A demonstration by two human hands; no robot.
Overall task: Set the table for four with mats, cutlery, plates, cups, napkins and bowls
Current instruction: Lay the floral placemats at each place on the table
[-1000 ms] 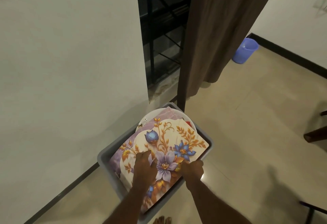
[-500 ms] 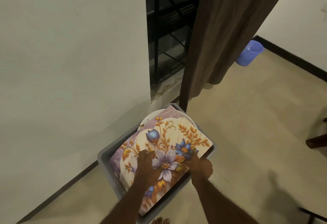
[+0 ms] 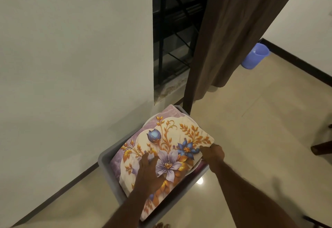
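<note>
Beige floor tiles [image 3: 251, 137] carry a grey tub [image 3: 106, 157] against the wall. Floral mats [image 3: 168, 137] lie atop that tub; left hand [image 3: 147, 172] presses flat on them, right hand [image 3: 213, 153] pinches their right edge.

A brown curtain [image 3: 231, 35] is hung beside a barred window [image 3: 172, 35], well beyond the grip. A blue bucket [image 3: 255, 56] is set on the tiled floor [image 3: 260, 119], far to its right, against the wall.
</note>
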